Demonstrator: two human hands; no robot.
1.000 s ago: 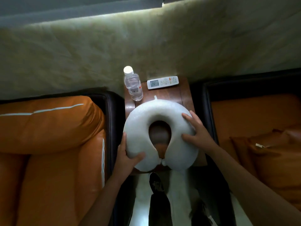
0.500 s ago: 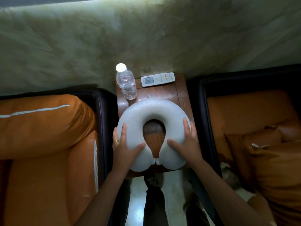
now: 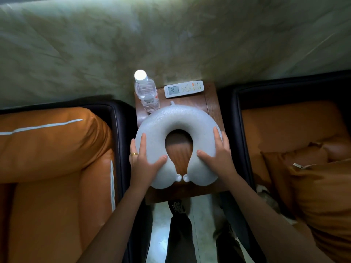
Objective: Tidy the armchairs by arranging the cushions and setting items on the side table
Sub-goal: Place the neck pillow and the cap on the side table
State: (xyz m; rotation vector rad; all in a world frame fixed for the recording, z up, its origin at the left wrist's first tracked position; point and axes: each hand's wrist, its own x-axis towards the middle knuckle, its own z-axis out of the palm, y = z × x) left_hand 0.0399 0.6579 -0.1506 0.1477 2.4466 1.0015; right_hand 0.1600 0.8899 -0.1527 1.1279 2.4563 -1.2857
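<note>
Neck pillow [image 3: 178,118], flat on table [image 3: 211,103] between armchairs; left hand [image 3: 141,164] and right hand [image 3: 218,158] clasping its two arms, fingers spread, thumbs on inner edges; bottle [image 3: 147,95], remote [image 3: 183,88] behind.

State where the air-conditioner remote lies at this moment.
In the head view, the remote lies flat at the far edge of the wooden side table, against the wall, right of the water bottle and beyond the neck pillow.

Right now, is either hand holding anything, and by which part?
Both hold the grey U-shaped neck pillow lying on the side table: left hand on its left arm, right hand on its right arm, near the open ends.
</note>
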